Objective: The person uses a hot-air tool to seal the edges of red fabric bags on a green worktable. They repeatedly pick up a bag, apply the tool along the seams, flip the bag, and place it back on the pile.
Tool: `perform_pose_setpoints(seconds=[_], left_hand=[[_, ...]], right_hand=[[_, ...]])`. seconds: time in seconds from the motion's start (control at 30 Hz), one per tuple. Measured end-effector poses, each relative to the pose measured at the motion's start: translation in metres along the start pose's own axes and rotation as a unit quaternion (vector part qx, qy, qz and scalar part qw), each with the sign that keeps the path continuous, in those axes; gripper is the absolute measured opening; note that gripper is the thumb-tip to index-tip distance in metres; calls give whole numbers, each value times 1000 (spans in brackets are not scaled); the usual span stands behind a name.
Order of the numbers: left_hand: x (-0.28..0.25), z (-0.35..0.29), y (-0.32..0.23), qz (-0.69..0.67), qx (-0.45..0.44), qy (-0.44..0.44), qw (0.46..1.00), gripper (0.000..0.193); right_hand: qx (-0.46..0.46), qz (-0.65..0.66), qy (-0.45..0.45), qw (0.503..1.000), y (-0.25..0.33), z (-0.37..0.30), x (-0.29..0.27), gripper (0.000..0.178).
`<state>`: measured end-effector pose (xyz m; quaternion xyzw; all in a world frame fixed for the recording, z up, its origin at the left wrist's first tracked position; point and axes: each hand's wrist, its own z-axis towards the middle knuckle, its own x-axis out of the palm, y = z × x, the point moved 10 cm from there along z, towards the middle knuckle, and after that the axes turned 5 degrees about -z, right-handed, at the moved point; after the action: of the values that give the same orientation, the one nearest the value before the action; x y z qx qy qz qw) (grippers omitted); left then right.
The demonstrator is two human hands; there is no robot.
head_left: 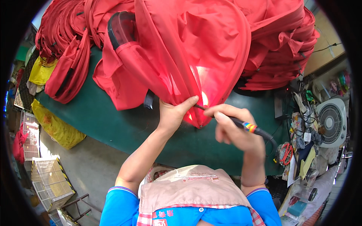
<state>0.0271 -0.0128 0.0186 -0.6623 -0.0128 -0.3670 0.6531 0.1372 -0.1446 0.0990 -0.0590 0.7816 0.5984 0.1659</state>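
A large piece of red fabric point(215, 41) with curved, piped edges stands in front of me, narrowing to a point close to my side of the table. My left hand point(175, 113) pinches the fabric's folded edge near that point, thumb on top. In my right hand point(237, 126) is a soldering iron point(236, 122) with a black handle and coloured bands. Its thin dark tip meets the fabric beside my left thumb; whether it touches is hard to tell. A black cord point(267, 136) trails from the handle's rear. Bright light falls on the cloth there.
Piled red fabric pieces point(279, 52) lie at the back right, and more stacked ones point(62, 28) at the back left. The dark green table point(109, 128) bends round me. A white fan point(332, 122), red-handled scissors point(286, 153) and cables crowd the right. A wire crate point(51, 180) sits lower left.
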Motion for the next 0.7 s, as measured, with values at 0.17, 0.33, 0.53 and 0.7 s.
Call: perform_pose_setpoints(seconds=[0.17, 0.33, 0.53, 0.7], left_hand=[[-24, -13, -1, -15, -34, 3, 999, 65], [-33, -67, -52, 45, -104, 159, 981, 99], [-136, -93, -113, 395, -26, 94, 914, 120], [-248, -91, -214, 254, 326, -426, 805, 67]], right_hand=[[-219, 29, -94, 971, 94, 11, -73, 27], [-476, -248, -140, 832, 205, 134, -74, 39], [-510, -294, 3, 808, 229, 213, 6, 40], [-652, -141, -342, 662, 281, 116, -59, 30]])
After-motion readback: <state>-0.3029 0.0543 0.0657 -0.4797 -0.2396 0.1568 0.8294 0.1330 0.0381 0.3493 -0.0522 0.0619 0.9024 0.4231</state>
